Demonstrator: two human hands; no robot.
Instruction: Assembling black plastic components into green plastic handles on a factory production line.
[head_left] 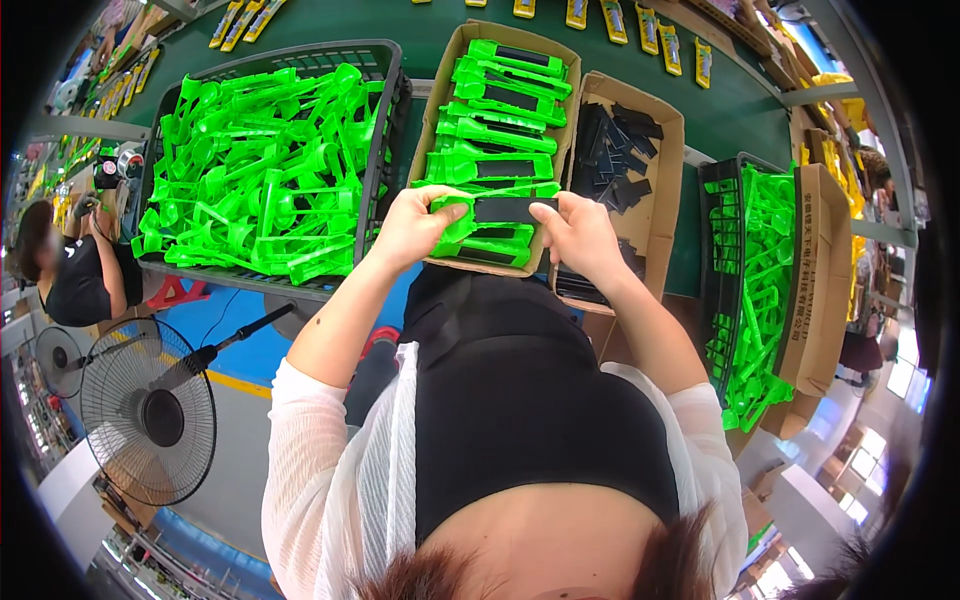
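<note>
My left hand point(418, 228) pinches the wide end of a bright green plastic part point(458, 218) above the near end of a cardboard box. A flat black rectangular piece point(503, 210) lies against that part, between my two hands. The fingers of my right hand point(583, 238) are closed, with the thumb on the right end of the black piece. Whether the piece is fully seated in the green part I cannot tell. Beneath and beyond my hands, the cardboard box point(426, 132) holds a row of green parts with black pieces in them.
To the left stands a black crate point(392, 110) heaped with green parts. A second cardboard box point(668, 180) with loose black pieces is at the right, then another crate point(712, 270) of green parts. Yellow packages point(646, 30) line the green conveyor. A fan point(150, 410) stands left; a person point(75, 265) sits beyond.
</note>
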